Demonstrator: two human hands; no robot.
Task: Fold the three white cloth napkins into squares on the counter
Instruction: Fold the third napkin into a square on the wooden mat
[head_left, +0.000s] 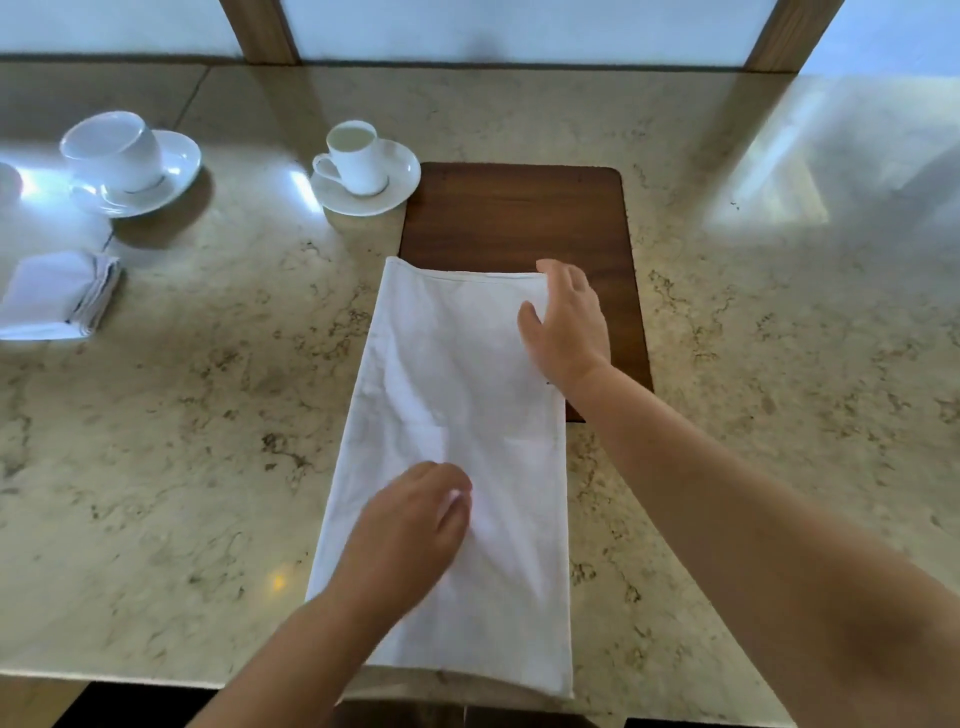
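**Napkin half-folded on the marble bench**

Lying lengthwise from the near edge of the bench (156, 415) toward 12 o'clock is a white napkin (457, 389), folded into a long rectangle. Its far end overlaps the near-left part of a dark wooden board (519, 213); its near end reaches the bench's front edge at 6 o'clock and slightly overhangs it.

The right hand (569, 325) rests at the napkin's far right corner, about 1 o'clock from the cloth's middle, palm down with fingers spread, part on the cloth and part over the board. Its grip is released, flat on the fabric rather than pinching it. The left hand (410, 530) lies on the near half of the napkin, toward 7 o'clock, palm down with fingers curled slightly; it is somewhat blurred, and whether its grip pinches any cloth I cannot tell.

At 9 o'clock, well apart from this work, sits a folded napkin (57, 296), a thick square with layered edges showing. At 10 o'clock a large cup (111, 150) tilts on its saucer (176, 171). At 11 o'clock a small cup (356, 156) stands upright on a second saucer (400, 176), which touches the board's far left corner.
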